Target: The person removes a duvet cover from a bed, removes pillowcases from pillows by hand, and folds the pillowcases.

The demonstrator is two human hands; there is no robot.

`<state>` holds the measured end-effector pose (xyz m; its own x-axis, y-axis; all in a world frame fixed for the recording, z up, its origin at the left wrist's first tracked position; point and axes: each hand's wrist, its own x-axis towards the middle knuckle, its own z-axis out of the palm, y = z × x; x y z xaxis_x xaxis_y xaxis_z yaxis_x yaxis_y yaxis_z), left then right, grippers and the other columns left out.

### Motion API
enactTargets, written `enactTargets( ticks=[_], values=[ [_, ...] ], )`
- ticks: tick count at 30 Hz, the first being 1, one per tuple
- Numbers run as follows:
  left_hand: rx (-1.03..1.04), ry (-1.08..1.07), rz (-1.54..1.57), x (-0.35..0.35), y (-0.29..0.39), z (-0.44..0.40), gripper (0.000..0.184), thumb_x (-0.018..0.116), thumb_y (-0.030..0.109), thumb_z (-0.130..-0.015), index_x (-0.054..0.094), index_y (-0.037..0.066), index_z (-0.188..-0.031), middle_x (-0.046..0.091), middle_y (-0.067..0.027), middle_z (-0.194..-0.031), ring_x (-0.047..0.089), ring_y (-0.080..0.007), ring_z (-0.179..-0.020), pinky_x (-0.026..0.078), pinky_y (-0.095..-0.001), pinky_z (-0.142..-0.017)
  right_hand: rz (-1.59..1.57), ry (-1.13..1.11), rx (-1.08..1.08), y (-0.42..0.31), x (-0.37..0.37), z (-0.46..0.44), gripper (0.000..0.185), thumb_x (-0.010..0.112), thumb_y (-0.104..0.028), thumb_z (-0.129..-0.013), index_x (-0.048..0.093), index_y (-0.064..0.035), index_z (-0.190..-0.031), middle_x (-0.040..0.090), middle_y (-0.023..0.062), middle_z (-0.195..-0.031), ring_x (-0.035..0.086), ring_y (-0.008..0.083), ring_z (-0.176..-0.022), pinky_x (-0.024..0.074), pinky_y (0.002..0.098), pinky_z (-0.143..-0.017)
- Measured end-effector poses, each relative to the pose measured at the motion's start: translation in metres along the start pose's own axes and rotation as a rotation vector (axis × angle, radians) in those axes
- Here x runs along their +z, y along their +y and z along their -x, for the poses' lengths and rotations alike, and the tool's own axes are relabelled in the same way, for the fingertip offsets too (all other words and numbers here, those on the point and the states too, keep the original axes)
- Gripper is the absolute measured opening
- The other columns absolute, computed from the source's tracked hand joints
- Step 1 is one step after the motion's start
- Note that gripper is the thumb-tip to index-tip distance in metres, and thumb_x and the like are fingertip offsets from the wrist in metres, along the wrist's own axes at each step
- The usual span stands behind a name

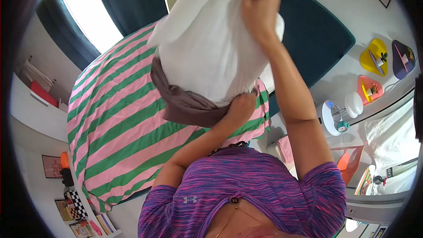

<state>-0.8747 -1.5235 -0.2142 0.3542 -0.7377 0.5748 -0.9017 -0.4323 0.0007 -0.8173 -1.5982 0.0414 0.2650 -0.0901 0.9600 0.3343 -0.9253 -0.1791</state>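
Observation:
A white pillow (200,61) is held up in front of me over the bed. Brown cloth, apparently a pillowcase (189,105), is bunched around its lower end. My left hand (241,108) is closed at the lower right of the pillow, gripping the rim of the brown pillowcase. Higher up, my right hand (261,11) is closed on the pillow's upper right edge, where a loose white flap folds over. The fingertips of the right hand are partly hidden.
Beneath the pillow lies a bed with a pink and green striped sheet (123,128). A dark headboard (315,31) stands behind. To the right are a white bedside table (328,117) with a lamp (353,104) and small wall shelves (373,57). Dark curtains (128,0) hang at the window.

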Motion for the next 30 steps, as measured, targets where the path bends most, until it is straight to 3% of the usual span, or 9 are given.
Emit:
enactTargets(
  ticks=[2,6,13,15,17,21,24,28,30],
  values=[
    [-0.01,-0.191,0.096,0.027,-0.017,0.027,0.016,0.049,0.013,-0.07,0.054,0.002,-0.08,0.052,-0.0104,-0.07,0.056,-0.0223,-0.066,0.045,-0.0329,-0.055,0.016,-0.087,0.55,0.027,-0.023,-0.01,0.021,0.057,-0.004,-0.072,0.054,0.005,-0.091,0.059,0.02,-0.071,0.059,0.0293,-0.064,0.0447,0.0361,-0.054],
    [-0.217,-0.307,0.16,0.024,-0.043,0.087,0.017,0.046,0.008,-0.07,0.056,-0.002,-0.079,0.058,-0.0196,-0.077,0.058,-0.033,-0.075,0.047,-0.0416,-0.064,-0.317,0.515,0.161,0.071,-0.042,-0.005,0.019,0.041,-0.003,-0.082,0.056,0.0032,-0.093,0.06,0.0087,-0.085,0.055,0.0144,-0.076,0.043,0.0255,-0.068],
    [-0.598,-0.882,0.3,0.013,-0.093,0.193,0.027,0.05,0.02,-0.07,0.06,-0.001,-0.081,0.06,-0.0212,-0.081,0.058,-0.0362,-0.076,0.045,-0.0416,-0.068,-0.894,0.0,1.155,0.248,0.009,0.319,0.031,0.043,-0.02,-0.088,0.051,0.0015,-0.109,0.054,0.0096,-0.107,0.052,0.0175,-0.092,0.043,0.0291,-0.079],
    [-0.461,-0.948,0.558,-0.011,-0.094,0.199,0.025,0.05,0.02,-0.072,0.06,-0.001,-0.08,0.06,-0.0197,-0.077,0.058,-0.0351,-0.073,0.045,-0.0398,-0.066,-0.365,-0.668,1.679,0.154,-0.005,0.36,0.05,0.037,-0.036,-0.088,0.037,-0.0026,-0.125,0.043,0.0105,-0.123,0.044,0.0209,-0.107,0.0343,0.0322,-0.092],
    [-0.473,-0.794,0.726,-0.029,-0.097,0.181,0.023,0.052,0.02,-0.075,0.058,-0.001,-0.079,0.059,-0.017,-0.073,0.057,-0.0327,-0.068,0.044,-0.0367,-0.063,-1.059,-0.449,1.772,0.085,-0.014,0.39,0.047,0.037,-0.032,-0.088,0.04,-0.0005,-0.123,0.048,0.0089,-0.116,0.046,0.0195,-0.1,0.0362,0.029,-0.088],
    [-0.512,0.096,0.409,-0.02,-0.084,0.082,0.013,0.054,0.013,-0.072,0.054,0.003,-0.081,0.057,-0.014,-0.076,0.054,-0.0335,-0.075,0.041,-0.0412,-0.069,-0.575,-1.668,1.087,0.084,-0.039,0.335,0.049,0.044,-0.032,-0.079,0.048,0.0037,-0.113,0.049,0.0129,-0.115,0.046,0.0213,-0.103,0.0378,0.0315,-0.084],
    [-0.377,0.204,0.081,0.029,-0.087,0.029,0.016,0.058,0.016,-0.07,0.056,0.005,-0.082,0.058,-0.0117,-0.079,0.054,-0.0326,-0.079,0.042,-0.0385,-0.071,-0.366,-1.729,0.875,0.078,-0.038,0.276,0.055,0.051,-0.04,-0.074,0.052,0.0048,-0.107,0.046,0.0185,-0.119,0.047,0.0272,-0.104,0.0378,0.0352,-0.083],
    [-0.467,-0.295,-0.016,0.087,-0.11,0.028,0.021,0.06,0.02,-0.069,0.059,0.007,-0.086,0.059,-0.0126,-0.08,0.056,-0.0324,-0.078,0.044,-0.0386,-0.071,0.073,-0.859,0.566,0.1,0.017,0.343,0.085,0.062,-0.055,-0.063,0.039,0.0021,-0.12,0.043,0.0213,-0.122,0.047,0.0343,-0.107,0.0364,0.042,-0.088],
    [-0.585,-0.321,0.057,0.093,-0.12,0.02,0.02,0.059,0.021,-0.071,0.06,0.007,-0.085,0.059,-0.0138,-0.08,0.057,-0.0329,-0.076,0.044,-0.0412,-0.068,0.044,-1.305,0.802,0.085,0.027,0.35,0.1,0.067,-0.056,-0.059,0.025,0.0034,-0.128,0.042,0.0246,-0.122,0.044,0.0357,-0.111,0.0363,0.0383,-0.091]
  ],
)
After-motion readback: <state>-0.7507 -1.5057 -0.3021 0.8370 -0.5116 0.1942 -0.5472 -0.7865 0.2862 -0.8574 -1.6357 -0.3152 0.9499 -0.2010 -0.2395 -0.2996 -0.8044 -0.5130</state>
